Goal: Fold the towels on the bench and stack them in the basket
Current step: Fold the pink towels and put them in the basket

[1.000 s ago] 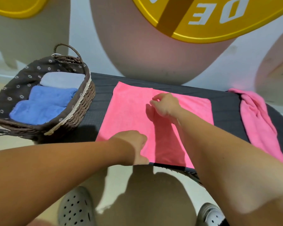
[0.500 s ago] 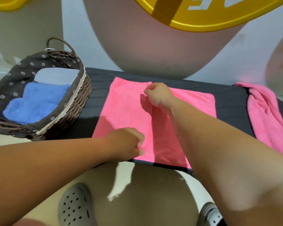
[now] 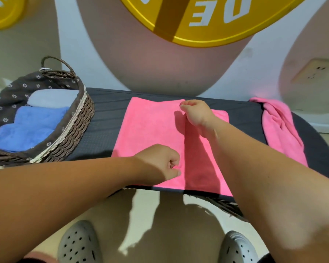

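Note:
A pink towel lies flat on the black bench, with one layer folded over so its edge runs down the middle. My left hand pinches that edge near the bench's front. My right hand pinches the same edge at the far side. A second pink towel lies crumpled at the bench's right end. The wicker basket stands on the left end and holds folded blue towels and a grey one.
The wall rises right behind the bench, with a power socket at the right. My two grey clogs stand on the tiled floor below the bench's front edge.
Both hands carried the towel's folded edge a little to the left, then the view shifted. My right hand moved toward the far edge of the towel. My left hand closed tighter into a pinch.

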